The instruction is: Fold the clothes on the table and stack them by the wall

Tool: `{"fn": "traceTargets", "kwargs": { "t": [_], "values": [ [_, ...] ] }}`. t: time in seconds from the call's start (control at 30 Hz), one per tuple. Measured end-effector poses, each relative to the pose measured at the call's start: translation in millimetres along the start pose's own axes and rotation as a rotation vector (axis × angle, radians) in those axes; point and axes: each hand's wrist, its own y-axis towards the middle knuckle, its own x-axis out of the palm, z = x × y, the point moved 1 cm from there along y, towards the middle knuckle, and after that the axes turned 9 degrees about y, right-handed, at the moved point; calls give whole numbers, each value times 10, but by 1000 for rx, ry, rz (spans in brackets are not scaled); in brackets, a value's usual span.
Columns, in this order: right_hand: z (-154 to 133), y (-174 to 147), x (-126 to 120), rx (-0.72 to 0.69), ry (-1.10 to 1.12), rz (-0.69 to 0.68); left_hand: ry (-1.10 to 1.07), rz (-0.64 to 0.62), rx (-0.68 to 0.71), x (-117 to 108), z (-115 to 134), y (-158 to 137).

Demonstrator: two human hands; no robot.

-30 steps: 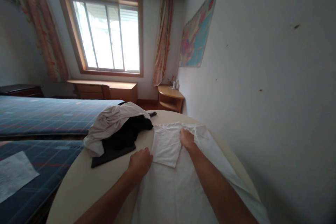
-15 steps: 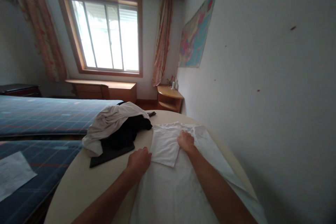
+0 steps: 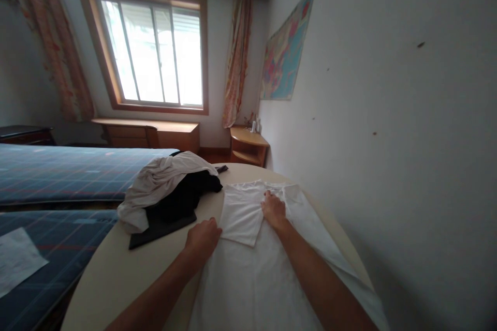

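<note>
Head view: white garment (image 3: 248,279) lay spread, left hand (image 3: 203,238) pinching its left edge, right hand (image 3: 274,210) with fingers curled, hold unclear; even tension seemed best.

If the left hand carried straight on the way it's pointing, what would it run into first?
Probably the folded white flap: the left hand looks to be right at its edge. It lies flat, so the hand may pass over it; height is hard to judge.

Clothes pile (image 3: 173,194) and white garment (image 3: 252,279) flank narrow tabletop (image 3: 209,206) passage.
</note>
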Motion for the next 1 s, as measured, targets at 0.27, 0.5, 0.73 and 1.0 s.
{"fn": "traceTargets", "kwargs": {
  "t": [0.27, 0.5, 0.73, 1.0],
  "values": [
    [-202, -266, 280, -326, 79, -204, 6, -2, -11, 17, 1, -3],
    [-532, -192, 123, -300, 79, -178, -24, 30, 52, -22, 95, -89],
    [-1091, -147, 97, -210, 151, -308, -81, 53, 95, -80, 194, -204],
    [-1136, -205, 153, -236, 199, -305, -182, 20, 175, -142, 268, -285]
  ]
}}
